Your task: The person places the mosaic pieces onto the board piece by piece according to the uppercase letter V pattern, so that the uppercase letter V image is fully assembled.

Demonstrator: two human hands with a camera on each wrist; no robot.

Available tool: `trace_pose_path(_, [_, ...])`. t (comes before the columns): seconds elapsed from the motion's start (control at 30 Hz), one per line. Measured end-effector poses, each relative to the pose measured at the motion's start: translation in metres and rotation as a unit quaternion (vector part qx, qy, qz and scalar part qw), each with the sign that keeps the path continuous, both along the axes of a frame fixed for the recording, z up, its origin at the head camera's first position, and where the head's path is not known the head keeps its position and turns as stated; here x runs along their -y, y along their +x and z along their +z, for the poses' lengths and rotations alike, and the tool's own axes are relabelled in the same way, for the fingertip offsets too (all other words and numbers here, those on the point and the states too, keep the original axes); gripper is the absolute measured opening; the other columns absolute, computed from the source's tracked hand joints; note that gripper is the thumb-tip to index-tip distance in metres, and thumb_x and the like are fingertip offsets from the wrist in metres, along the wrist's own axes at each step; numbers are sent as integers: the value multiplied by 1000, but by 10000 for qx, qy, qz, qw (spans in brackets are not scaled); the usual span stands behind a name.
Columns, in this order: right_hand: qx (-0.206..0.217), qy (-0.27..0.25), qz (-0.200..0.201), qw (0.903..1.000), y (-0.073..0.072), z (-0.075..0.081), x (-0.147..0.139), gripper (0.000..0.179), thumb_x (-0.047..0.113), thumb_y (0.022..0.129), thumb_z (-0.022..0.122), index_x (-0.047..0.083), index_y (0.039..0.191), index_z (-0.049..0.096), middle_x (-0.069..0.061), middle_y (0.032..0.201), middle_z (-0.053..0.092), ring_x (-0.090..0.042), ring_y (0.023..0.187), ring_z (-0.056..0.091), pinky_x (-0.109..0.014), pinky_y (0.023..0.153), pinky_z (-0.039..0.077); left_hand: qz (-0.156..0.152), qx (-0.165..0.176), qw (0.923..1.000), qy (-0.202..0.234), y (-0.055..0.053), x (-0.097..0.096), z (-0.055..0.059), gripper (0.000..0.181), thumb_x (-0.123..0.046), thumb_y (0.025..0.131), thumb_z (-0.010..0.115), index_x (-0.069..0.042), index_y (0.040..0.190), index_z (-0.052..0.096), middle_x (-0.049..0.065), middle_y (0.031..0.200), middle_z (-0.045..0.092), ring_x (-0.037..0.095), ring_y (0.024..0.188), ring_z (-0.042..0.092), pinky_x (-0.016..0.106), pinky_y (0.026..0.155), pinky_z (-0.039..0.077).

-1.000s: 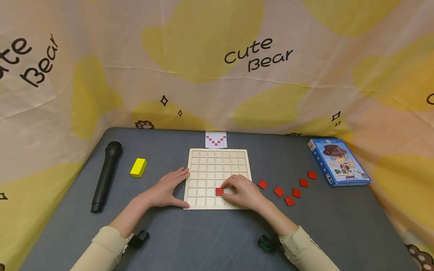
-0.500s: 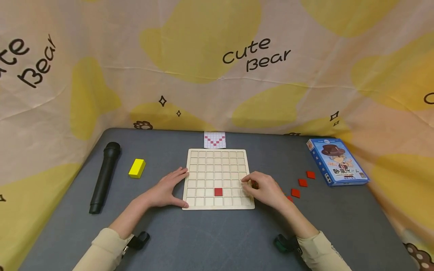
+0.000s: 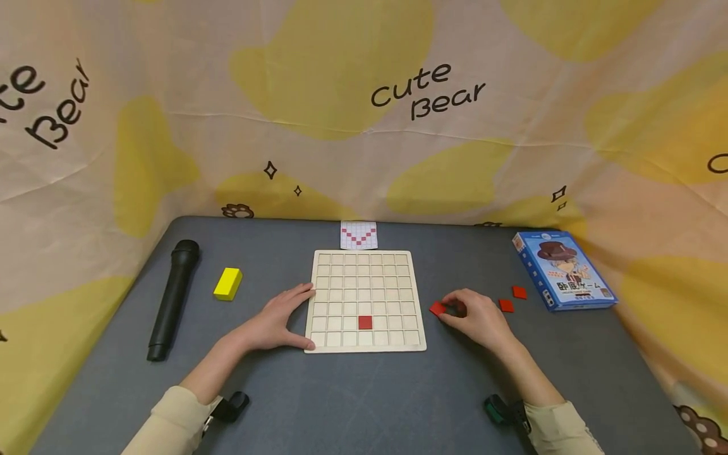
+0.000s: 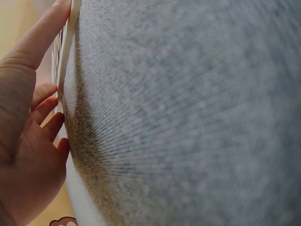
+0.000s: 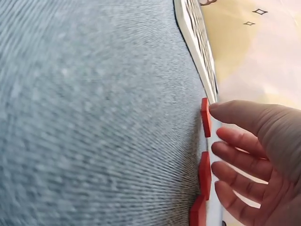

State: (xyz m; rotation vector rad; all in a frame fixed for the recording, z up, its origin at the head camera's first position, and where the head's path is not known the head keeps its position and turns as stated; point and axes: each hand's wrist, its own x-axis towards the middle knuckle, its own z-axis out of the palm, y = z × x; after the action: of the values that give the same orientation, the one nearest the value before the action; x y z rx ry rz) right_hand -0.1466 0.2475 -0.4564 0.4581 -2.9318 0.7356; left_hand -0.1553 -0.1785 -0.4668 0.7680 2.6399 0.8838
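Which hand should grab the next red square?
Probably the right hand: its fingers already touch a red square beside the board. The left hand rests on the board's far edge, away from the loose squares.

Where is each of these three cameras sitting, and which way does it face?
Head: worn on the head, looking down at the wooden grid board; both hands and sleeves show.
Left wrist: low over the table, left hand against the board's edge.
Right wrist: low, right hand by red tiles.
All three show the board.
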Motion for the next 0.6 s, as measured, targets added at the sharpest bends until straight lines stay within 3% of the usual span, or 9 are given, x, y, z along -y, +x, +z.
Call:
trace_pose_path(0.23, [-32, 102, -92, 9999, 1, -5, 0, 28, 33, 77, 83, 15, 96, 72, 2, 83, 59, -14, 73, 50, -29, 60, 40, -4, 4, 10000, 86, 0, 1, -4, 105, -52, 71, 83, -4, 150, 34, 16, 158, 25, 39, 143, 23, 65, 109, 18])
trace_pose_path(0.6, [18, 12, -198, 9998, 0, -5, 2, 26, 28, 77, 84, 14, 95, 72, 1, 82, 58, -14, 71, 49, -30, 59, 39, -13, -15, 9999, 151, 0, 4, -5, 105, -52, 71, 83, -4, 151, 34, 15, 158, 24, 38, 144, 21, 64, 110, 16])
